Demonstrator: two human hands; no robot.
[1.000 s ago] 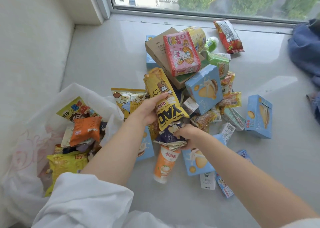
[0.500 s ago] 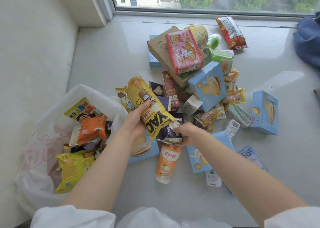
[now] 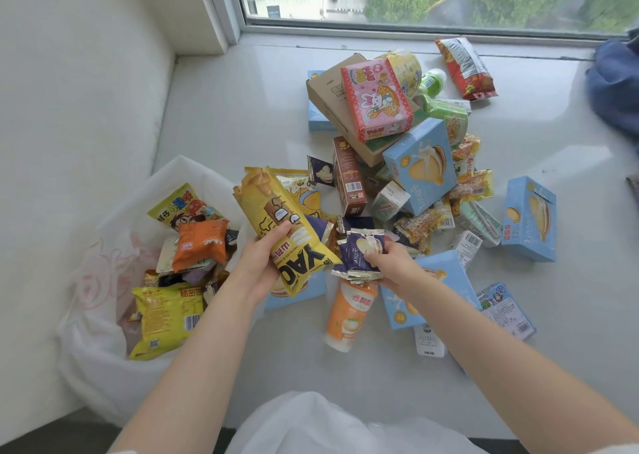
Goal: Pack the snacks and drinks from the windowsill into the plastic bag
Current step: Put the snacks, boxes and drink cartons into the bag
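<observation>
The left hand (image 3: 262, 263) clasped a long yellow crisp packet (image 3: 281, 225), its grip clenched around it. At its three o'clock, the right hand (image 3: 392, 267) pinched small dark-blue foil sachets (image 3: 361, 253). The white plastic bag (image 3: 100, 350) lay at nine o'clock on the windowsill (image 3: 235, 115), holding snacks.

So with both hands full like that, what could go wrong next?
The right hand pinches several small dark packets by their edges; one might slip out on the way across. The left hand grips the long yellow chip bag near one end, so it may tip. The plastic bag lies slumped beside the wall, already holding snacks, so new ones could slide off its mouth onto the windowsill.
</observation>
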